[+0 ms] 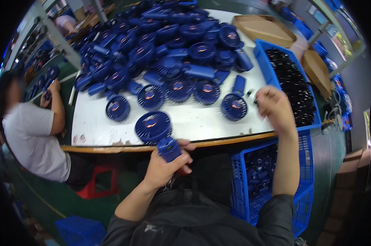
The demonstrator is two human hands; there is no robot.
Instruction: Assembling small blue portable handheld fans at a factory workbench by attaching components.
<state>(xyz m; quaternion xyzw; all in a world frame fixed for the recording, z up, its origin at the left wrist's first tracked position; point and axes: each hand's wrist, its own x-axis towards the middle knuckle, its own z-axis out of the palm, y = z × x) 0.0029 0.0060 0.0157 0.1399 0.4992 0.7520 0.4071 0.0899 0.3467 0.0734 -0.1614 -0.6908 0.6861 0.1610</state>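
Note:
A dark blue handheld fan (152, 127) is in my left hand (161, 168), whose fingers wrap round its handle at the table's near edge. Its round grille points away from me, over the white tabletop. My right hand (274, 106) is raised between the tabletop and a blue bin, fingers curled together and slightly blurred. A small black-and-white piece (251, 96) shows by its fingertips; whether they grip it I cannot tell. Closest to that hand lies a single blue fan (234, 106), its handle pointing away. Several more fans (179, 89) lie in a row along the front of a large heap.
Fans (152, 37) are piled high over the table's back. At right, a blue bin (259, 57) holds many small black pieces, beside cardboard trays (264, 29). Below stands a blue crate (239, 180) with fans inside. A co-worker (38, 131) sits at left by a red stool (97, 184).

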